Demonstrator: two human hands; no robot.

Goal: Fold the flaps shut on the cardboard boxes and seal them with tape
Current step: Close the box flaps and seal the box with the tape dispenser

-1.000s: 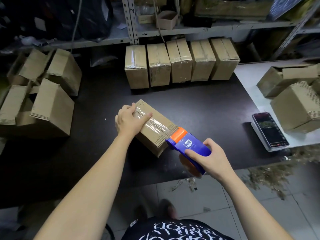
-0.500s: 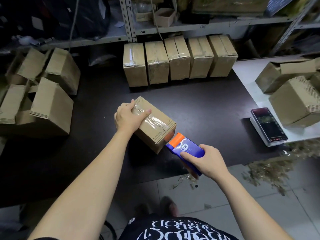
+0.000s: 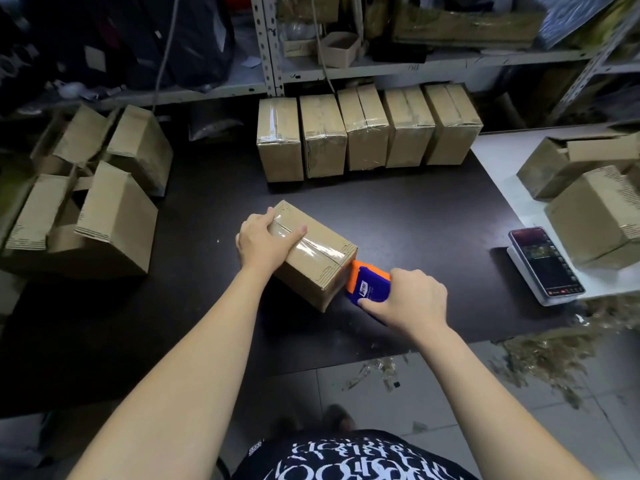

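The cardboard box (image 3: 320,271) lies mid-table (image 3: 415,216), with tape laid along its top seam. To finish well, I'd press the tape dispenser (image 3: 369,285) flat down the end face at the box's 4 o'clock, then tear cleanly. My right hand (image 3: 414,301) grips the dispenser, wrist bent down. My left hand (image 3: 265,242) clamps the 10 o'clock end, thumb on the tape.

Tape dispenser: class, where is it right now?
Head view, just right of centre: the tape dispenser is gripped by the right hand, its orange end against the end of the box the left hand holds.
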